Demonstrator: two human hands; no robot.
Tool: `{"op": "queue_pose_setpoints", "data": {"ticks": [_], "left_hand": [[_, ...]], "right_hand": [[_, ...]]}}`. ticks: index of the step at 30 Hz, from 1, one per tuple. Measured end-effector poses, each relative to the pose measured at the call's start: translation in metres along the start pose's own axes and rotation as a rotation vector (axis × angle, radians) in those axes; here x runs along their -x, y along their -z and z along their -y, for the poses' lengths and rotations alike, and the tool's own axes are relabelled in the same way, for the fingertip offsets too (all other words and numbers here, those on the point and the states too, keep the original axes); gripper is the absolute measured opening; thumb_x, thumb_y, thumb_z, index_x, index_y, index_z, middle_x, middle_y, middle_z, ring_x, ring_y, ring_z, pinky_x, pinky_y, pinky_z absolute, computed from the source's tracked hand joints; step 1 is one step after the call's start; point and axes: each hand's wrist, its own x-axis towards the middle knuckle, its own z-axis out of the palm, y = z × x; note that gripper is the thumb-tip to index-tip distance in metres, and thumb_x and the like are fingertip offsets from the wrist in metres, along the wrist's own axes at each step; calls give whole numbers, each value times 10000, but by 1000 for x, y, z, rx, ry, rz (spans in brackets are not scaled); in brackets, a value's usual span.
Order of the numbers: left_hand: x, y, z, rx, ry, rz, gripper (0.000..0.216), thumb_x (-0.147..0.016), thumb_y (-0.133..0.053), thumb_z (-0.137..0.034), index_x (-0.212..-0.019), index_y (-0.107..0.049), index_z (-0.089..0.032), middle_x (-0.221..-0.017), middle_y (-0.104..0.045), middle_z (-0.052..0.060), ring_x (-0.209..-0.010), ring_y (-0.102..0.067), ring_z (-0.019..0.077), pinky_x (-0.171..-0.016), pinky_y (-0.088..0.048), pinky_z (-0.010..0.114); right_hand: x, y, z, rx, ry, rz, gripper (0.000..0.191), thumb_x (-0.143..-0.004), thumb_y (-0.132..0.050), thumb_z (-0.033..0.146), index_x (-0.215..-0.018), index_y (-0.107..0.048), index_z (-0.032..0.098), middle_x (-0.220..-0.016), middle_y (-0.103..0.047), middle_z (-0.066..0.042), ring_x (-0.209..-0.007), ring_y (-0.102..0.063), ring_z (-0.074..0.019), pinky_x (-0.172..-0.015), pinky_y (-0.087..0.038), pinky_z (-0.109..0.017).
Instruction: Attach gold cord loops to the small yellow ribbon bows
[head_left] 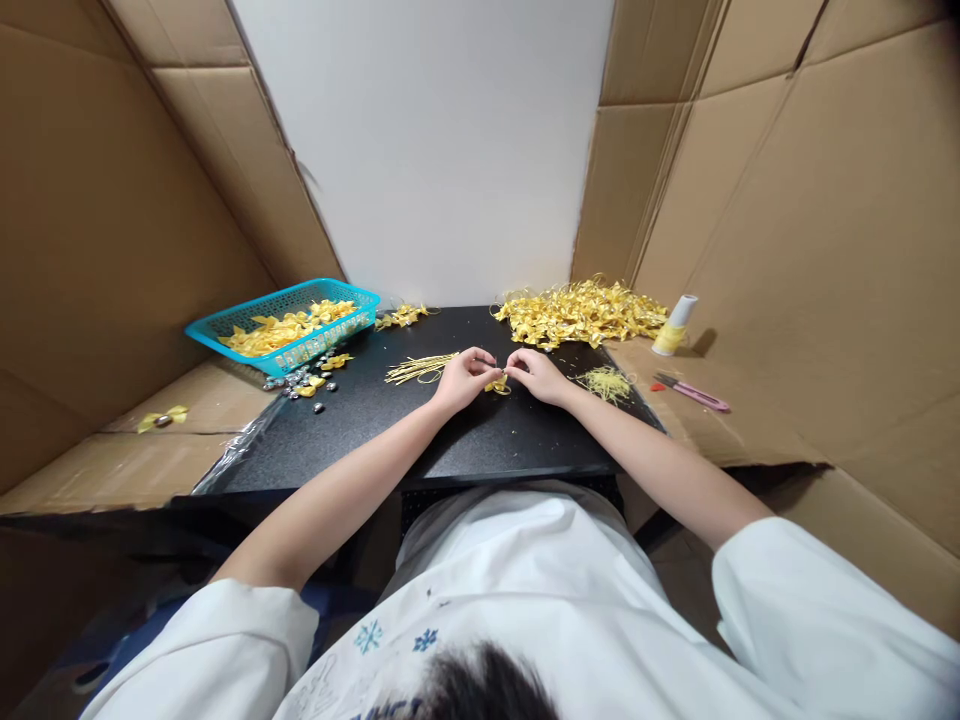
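Observation:
Both my hands meet over the middle of the black table [420, 440]. My left hand [463, 378] and my right hand [534, 374] pinch a small yellow ribbon bow [496, 384] between their fingertips. Just left of my left hand lies a bundle of thin yellow strands [416, 368]. A little heap of yellow clippings [604, 383] rests beside my right wrist.
A teal basket [247, 322] with yellow bows stands at the back left, small silver beads [300, 382] scattered before it. A big pile of yellow bows [581, 312] fills the back right. A spool [673, 326] and a pink cutter [694, 391] lie on cardboard at right.

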Motion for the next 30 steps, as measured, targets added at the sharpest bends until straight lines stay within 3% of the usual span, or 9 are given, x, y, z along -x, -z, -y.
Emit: {"op": "queue_pose_setpoints", "data": {"ticks": [9, 17, 30], "left_hand": [[-3, 0, 4, 132, 38, -73, 334, -551, -824, -352, -749, -646, -150, -700, -713, 33, -668, -668, 155, -675, -498, 256], [-6, 1, 12, 122, 1, -80, 357, -576, -812, -346, -714, -535, -170, -645, -681, 8, -637, -665, 151, -622, -480, 239], [-5, 1, 9, 29, 52, -127, 436, -552, -849, -326, -881, -613, -163, -681, -724, 33, -641, -680, 184, -636, -484, 269]], "right_hand": [[0, -2, 0, -12, 7, 20, 97, -823, -577, 195, -735, -555, 161, -747, -570, -7, -720, -496, -127, -719, -392, -267], [1, -3, 1, -11, -6, 10, 90, -809, -575, 174, -726, -541, 163, -737, -556, -2, -707, -481, -124, -712, -392, -265], [2, -4, 4, -29, -54, 3, 85, -800, -586, 175, -727, -543, 164, -721, -545, 5, -699, -479, -126, -707, -391, -266]]}}
